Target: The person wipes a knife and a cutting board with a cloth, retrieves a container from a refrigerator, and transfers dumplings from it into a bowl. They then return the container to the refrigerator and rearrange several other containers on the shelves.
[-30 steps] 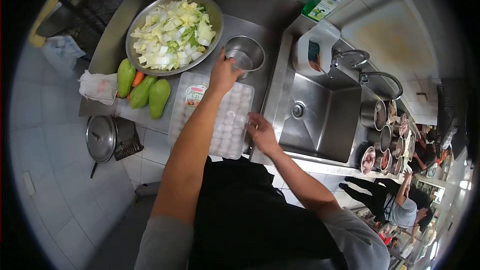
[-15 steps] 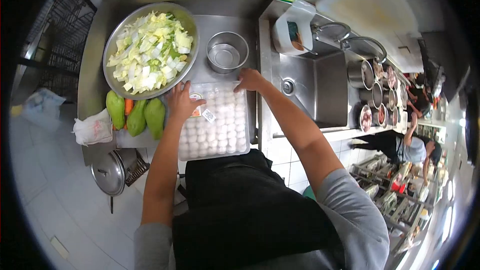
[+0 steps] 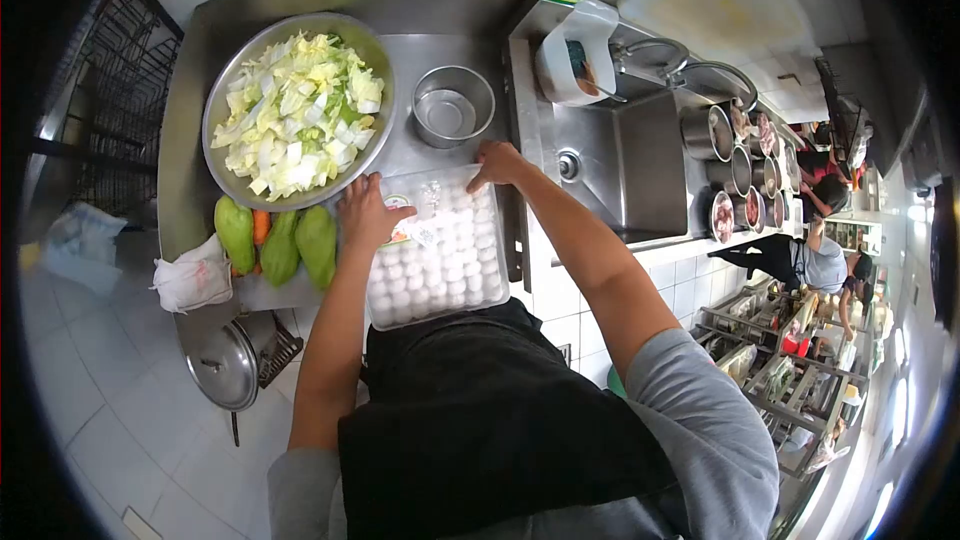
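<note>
A clear plastic pack of white eggs (image 3: 440, 275) lies at the counter's near edge, against the black apron. My left hand (image 3: 368, 215) grips its far left corner, fingers over the edge and thumb on top beside the label. At the far right corner, my right hand (image 3: 497, 162) holds the edge with bent fingers, some of them hidden. Just beyond the pack stands a small round steel pan (image 3: 453, 108). A wide steel bowl (image 3: 387, 65) of chopped cabbage (image 3: 300, 120) is near my left hand, with green chayotes (image 3: 317, 248) and a carrot (image 3: 262, 228) in front of it.
A white bag (image 3: 192, 275) sits at the counter's left corner, above a lidded pot (image 3: 222, 365). To the right are a steel sink (image 3: 655, 165), a white plastic container (image 3: 560, 75) and several steel pots (image 3: 708, 133) of food. Other people work at the far right.
The pack has turned slightly, its near edge shifting a little right, and glare now covers part of its label. Both hands keep to the same corners. The whole view has shifted slightly.
</note>
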The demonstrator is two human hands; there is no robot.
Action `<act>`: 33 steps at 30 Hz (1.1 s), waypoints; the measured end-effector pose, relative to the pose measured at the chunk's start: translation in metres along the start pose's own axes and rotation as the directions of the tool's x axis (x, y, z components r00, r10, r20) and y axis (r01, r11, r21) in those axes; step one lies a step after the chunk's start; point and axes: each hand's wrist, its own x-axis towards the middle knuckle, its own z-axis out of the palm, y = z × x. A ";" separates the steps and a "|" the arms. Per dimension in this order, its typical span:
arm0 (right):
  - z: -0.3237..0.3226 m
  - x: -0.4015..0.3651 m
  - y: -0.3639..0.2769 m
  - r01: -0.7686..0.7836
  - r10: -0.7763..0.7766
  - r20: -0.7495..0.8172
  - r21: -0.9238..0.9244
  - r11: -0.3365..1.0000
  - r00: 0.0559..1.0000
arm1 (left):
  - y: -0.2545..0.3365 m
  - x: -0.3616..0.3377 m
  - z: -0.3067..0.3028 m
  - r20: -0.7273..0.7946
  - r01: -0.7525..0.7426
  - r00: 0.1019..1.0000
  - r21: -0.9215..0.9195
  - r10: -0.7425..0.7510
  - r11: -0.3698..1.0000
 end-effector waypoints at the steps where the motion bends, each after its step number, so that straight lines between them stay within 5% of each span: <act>1: -0.002 -0.002 -0.001 0.011 -0.011 0.000 -0.005 1.000 1.000 | 0.002 0.000 -0.002 0.025 0.019 0.999 0.009 -0.019 1.000; 9: 0.010 0.016 0.006 0.009 -0.005 0.108 -0.032 0.999 0.994 | 0.006 -0.002 -0.002 0.035 0.019 0.999 0.021 -0.020 1.000; 14: -0.003 -0.011 0.003 0.007 0.005 -0.059 0.189 0.982 0.998 | 0.006 -0.001 -0.009 0.085 0.045 0.995 -0.014 -0.043 0.999; 17: -0.024 -0.062 -0.018 0.117 -0.074 -0.156 0.292 0.949 0.985 | -0.007 -0.010 -0.014 -0.021 -0.057 0.998 -0.095 0.055 0.994; 19: -0.036 -0.103 -0.025 0.285 -0.194 -0.263 0.374 0.882 0.945 | -0.005 -0.031 -0.034 -0.246 -0.238 0.953 -0.245 0.178 0.940; 21: -0.053 -0.148 -0.037 0.285 -0.176 -0.273 0.439 0.852 0.946 | 0.001 -0.056 -0.053 -0.234 -0.208 0.961 -0.280 0.144 0.937; 23: -0.055 -0.174 -0.031 0.306 -0.175 -0.288 0.512 0.803 0.942 | -0.002 -0.079 -0.063 -0.256 -0.204 0.964 -0.534 0.073 0.821; 24: -0.063 -0.184 -0.028 0.309 -0.236 -0.203 0.528 0.791 0.950 | -0.005 -0.092 -0.059 -0.266 -0.181 0.963 -0.742 -0.035 0.645; 26: -0.066 -0.196 -0.018 0.320 -0.305 -0.119 0.536 0.782 0.945 | -0.002 -0.123 -0.072 -0.201 -0.136 0.975 -0.872 -0.091 0.470; 28: -0.063 -0.202 -0.007 0.297 -0.267 -0.165 0.747 0.595 0.950 | -0.010 -0.152 -0.057 -0.008 0.008 0.997 -0.974 -0.072 0.226; 29: -0.064 -0.199 -0.003 0.306 -0.277 -0.168 0.746 0.591 0.946 | -0.012 -0.165 -0.050 -0.014 0.005 0.997 -0.973 -0.079 0.232; 31: -0.070 -0.189 0.005 0.368 -0.152 -0.343 0.910 0.191 0.927 | -0.016 -0.180 -0.040 0.237 0.234 0.971 -0.962 0.007 0.142; 32: -0.078 -0.175 0.014 0.457 -0.179 -0.422 0.843 0.284 0.889 | -0.020 -0.180 -0.036 0.234 0.230 0.972 -0.962 0.007 0.147; 33: -0.098 -0.170 0.007 0.377 -0.118 -0.358 0.882 0.284 0.926 | -0.025 -0.180 -0.034 0.253 0.253 0.967 -0.941 -0.030 0.227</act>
